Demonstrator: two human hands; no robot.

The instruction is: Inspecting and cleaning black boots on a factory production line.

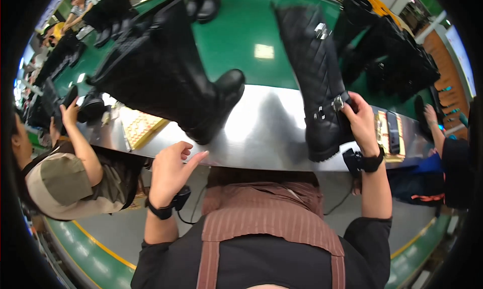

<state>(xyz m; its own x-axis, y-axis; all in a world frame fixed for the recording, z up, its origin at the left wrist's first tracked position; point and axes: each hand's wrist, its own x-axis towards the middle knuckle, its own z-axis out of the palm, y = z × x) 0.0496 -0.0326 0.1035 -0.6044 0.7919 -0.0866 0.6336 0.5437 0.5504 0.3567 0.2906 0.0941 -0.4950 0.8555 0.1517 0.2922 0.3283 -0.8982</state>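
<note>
A tall black quilted boot (313, 63) with silver buckles stands, slightly tilted, on the metal table edge (261, 133) right of centre. My right hand (363, 125) is closed on it at the ankle, with the thumb at the buckle and the other fingers partly hidden behind the boot. At the left, another tall black boot (171, 63) leans with its toe pointing right. My left hand (171, 171) is just below that boot's heel, apart from it, thumb and fingers spread with nothing in them.
Beyond the metal edge runs a green surface (236, 42) with more black boots (392, 63) at the right and others at the far left. A patterned yellow box (141, 128) lies at the left; a dark phone (393, 133) is at the right. Co-workers' hands (70, 113) work on both sides.
</note>
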